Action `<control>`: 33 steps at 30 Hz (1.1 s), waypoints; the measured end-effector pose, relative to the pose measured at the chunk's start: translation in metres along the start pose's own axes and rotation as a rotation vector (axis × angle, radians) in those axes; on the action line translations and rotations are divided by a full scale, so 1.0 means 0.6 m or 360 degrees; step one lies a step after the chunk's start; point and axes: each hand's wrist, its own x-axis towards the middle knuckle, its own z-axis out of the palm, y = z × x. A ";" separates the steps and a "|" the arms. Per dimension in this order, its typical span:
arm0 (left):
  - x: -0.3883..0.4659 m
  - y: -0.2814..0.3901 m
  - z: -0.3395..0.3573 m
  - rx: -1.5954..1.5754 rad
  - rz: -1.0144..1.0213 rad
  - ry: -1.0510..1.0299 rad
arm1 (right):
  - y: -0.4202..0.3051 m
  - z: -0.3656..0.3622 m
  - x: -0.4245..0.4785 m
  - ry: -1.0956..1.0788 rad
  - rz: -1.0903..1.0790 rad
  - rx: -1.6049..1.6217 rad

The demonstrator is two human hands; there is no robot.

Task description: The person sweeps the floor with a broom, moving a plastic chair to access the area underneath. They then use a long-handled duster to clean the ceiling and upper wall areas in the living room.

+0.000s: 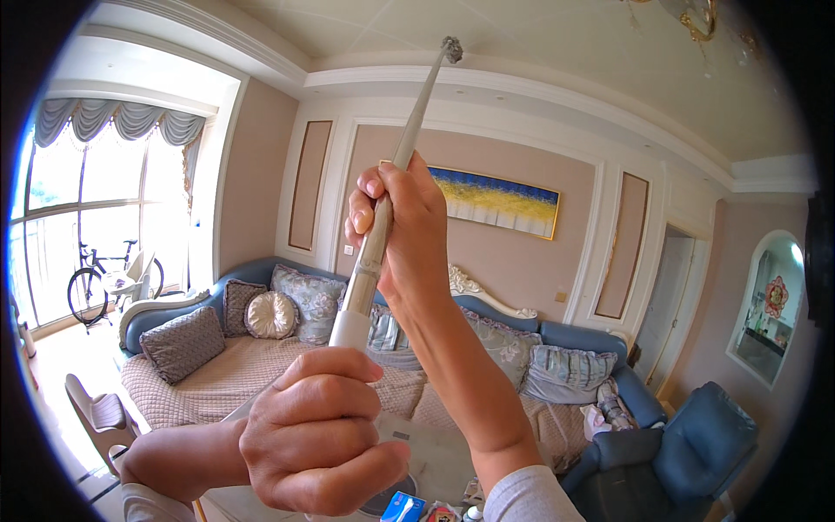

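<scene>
A long, pale telescopic pole (417, 117) slants up and away from me. At its far end a grey duster head (452, 49) is up against or close to the ceiling; contact cannot be made out. My right hand (414, 228) wraps the pole partway up, its thumb lying along the shaft. Lower down and nearer to me, my left hand (319, 430) is closed around the thick white bottom section (351, 329). The pole's lower end is hidden by the left fist.
A long sofa (196, 398) with several cushions spans the far wall, under a framed painting (496, 202). Below my hands is a table (443, 450) with a blue box (402, 507). A blue armchair (698, 444) stands right; a crystal chandelier (698, 23) hangs at upper right.
</scene>
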 end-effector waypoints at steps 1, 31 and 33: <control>0.000 0.002 0.001 -0.0006 0.0006 -0.0010 | -0.002 -0.003 -0.002 0.0001 -0.0011 -0.0014; -0.065 -0.017 0.039 -0.0422 0.0135 0.0301 | -0.018 -0.041 -0.042 0.0225 0.0014 -0.0377; -0.067 -0.027 0.047 -0.0412 0.0123 0.0292 | -0.017 -0.050 -0.035 0.0200 -0.0009 -0.0412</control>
